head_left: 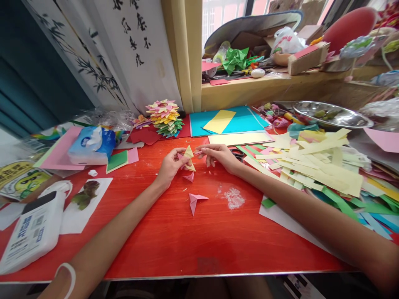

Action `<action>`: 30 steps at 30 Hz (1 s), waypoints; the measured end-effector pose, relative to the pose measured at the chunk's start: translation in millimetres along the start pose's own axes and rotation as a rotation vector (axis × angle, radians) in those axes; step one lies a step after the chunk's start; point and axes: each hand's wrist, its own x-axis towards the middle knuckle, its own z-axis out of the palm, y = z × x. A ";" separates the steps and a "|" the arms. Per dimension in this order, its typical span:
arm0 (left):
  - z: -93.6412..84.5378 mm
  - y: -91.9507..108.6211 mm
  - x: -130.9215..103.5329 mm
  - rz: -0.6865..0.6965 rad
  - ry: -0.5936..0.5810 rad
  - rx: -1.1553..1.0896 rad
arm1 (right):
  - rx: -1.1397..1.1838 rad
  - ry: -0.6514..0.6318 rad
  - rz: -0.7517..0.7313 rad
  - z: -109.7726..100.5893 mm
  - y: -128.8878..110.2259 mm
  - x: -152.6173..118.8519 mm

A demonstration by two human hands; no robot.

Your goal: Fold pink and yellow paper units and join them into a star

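Note:
My left hand [171, 168] is closed on a yellow folded paper piece [188, 153], pinched between thumb and fingers above the red table [174, 249]. A bit of pink shows beside the yellow paper. Just to its right, my right hand [216, 155] has thumb and forefinger pressed together; whatever lies between those fingertips is too small to make out. Below the hands, a small pink folded paper piece [189, 177] rests on the table. Nearer to me lies a larger pink folded piece [197, 202] with pointed ends.
Loose paper strips [324, 162] cover the right side, with scissors [237, 154] beside them. Small clear rings [233, 198] lie right of centre. At the back stands a layered paper model [166, 118]. Tissues [92, 145] and a white box [33, 230] sit on the left.

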 end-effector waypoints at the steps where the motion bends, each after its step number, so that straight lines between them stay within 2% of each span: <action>1: -0.2 0.0 -0.1 -0.007 0.001 0.003 | 0.007 -0.002 -0.007 0.0 -0.3 0.1; 8: -0.6 0.6 -0.2 -0.044 -0.012 -0.016 | 0.004 0.020 -0.134 4.0 0.5 -1.1; 14: 0.2 1.6 -0.6 -0.004 0.026 0.040 | -0.065 -0.027 -0.144 10.5 2.9 -1.1; 20: -1.8 -0.4 0.6 0.085 0.089 0.069 | -0.249 0.117 -0.186 9.4 2.3 -2.9; 30: -0.7 1.4 0.2 0.101 0.107 0.013 | -0.359 0.159 -0.269 10.7 3.0 -4.5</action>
